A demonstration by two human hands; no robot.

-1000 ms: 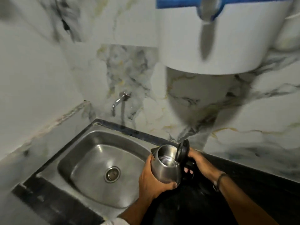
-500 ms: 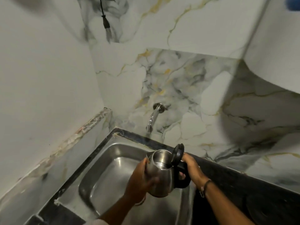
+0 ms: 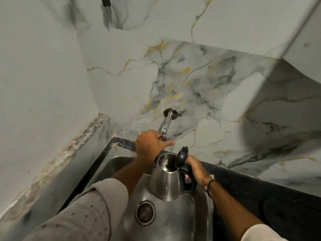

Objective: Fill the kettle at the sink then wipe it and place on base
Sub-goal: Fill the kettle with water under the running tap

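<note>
Head view, only cam. Landmark = sink (image 3: 199, 221), stainless, set in a dark counter (image 3: 260, 193).

Kettle (image 3: 166, 181): steel body, held upright above the sink basin, w/ the drain (image 3: 145, 213) just below and a little left of its base. Lid (image 3: 181, 156) was hinged open, standing up on the handle side. Mouth open to view; interior dark, water level could not be read.

Right hand (image 3: 196, 169): fingers wrapped closed around the kettle's black handle, on the counter side of the sink. Dark band on that wrist.

Left hand (image 3: 150, 145): reached across the sink's back edge to the tap (image 3: 165, 126), fingers curled on the tap's lower end near the spout tip, forefinger stretched out toward the kettle side. Whether it gripped a knob or only touched the spout: could not tell. No stream was discernible.

Tap came out of the marble-pattern wall (image 3: 191, 80) behind the sink; spout tip sat above and slightly left of the kettle mouth.

Light dotted sleeve (image 3: 83, 211) on the left arm, over the sink's left rim.
</note>
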